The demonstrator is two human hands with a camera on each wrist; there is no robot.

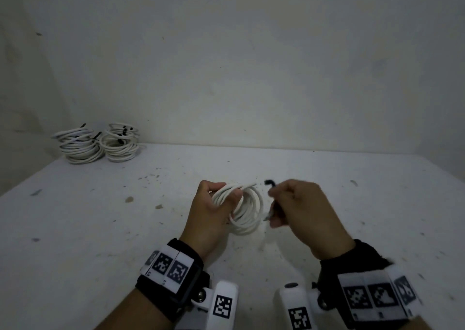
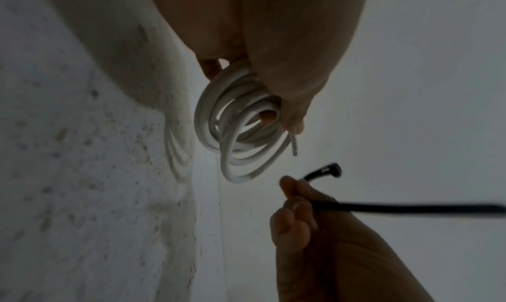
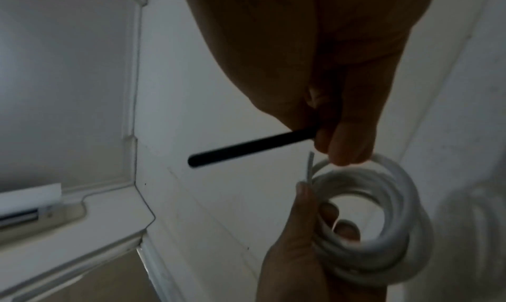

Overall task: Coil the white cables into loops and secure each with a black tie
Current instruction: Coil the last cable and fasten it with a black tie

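Observation:
My left hand grips a coiled white cable just above the table, thumb and fingers curled round its left side; the coil hangs as several loops with one cut end sticking out. Just right of it, my right hand pinches a black tie, whose head pokes up above the fingers. In the right wrist view the black tie juts out leftwards from the fingertips, close above the coil. The tie is apart from the cable.
Two stacks of tied white coils stand at the back left of the speckled white table, against the wall. A white wall rises behind the table.

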